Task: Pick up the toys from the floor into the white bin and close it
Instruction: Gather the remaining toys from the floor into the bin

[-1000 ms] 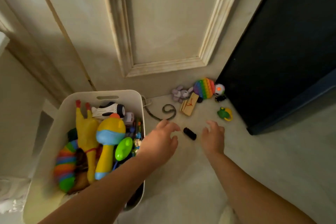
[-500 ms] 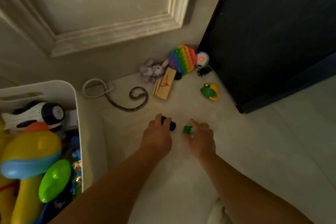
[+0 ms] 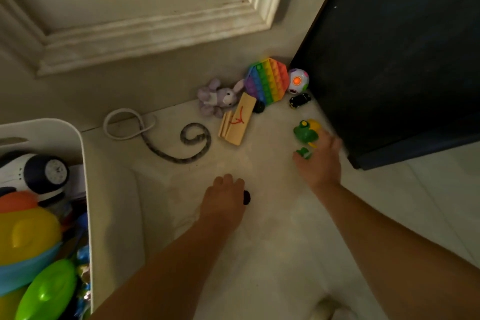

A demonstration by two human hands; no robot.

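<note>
Now I am curling my left hand point(image 3: 224, 197) round a small black toy point(image 3: 246, 197) low over the floor point(image 3: 259, 254), right of the white bin point(image 3: 84, 163). My right hand point(image 3: 320, 163) is pinching a small green piece point(image 3: 303, 152) while its fingers point(image 3: 328, 141) are touching the green and yellow toy point(image 3: 307, 130) lying beside the dark cabinet point(image 3: 389, 60)

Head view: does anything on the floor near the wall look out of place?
Yes. A white looped cord lies on the floor by the wall, crossed by a grey curled snake-like strip. It looks like a cable, not a toy. Nothing appears spilled or broken.
</note>
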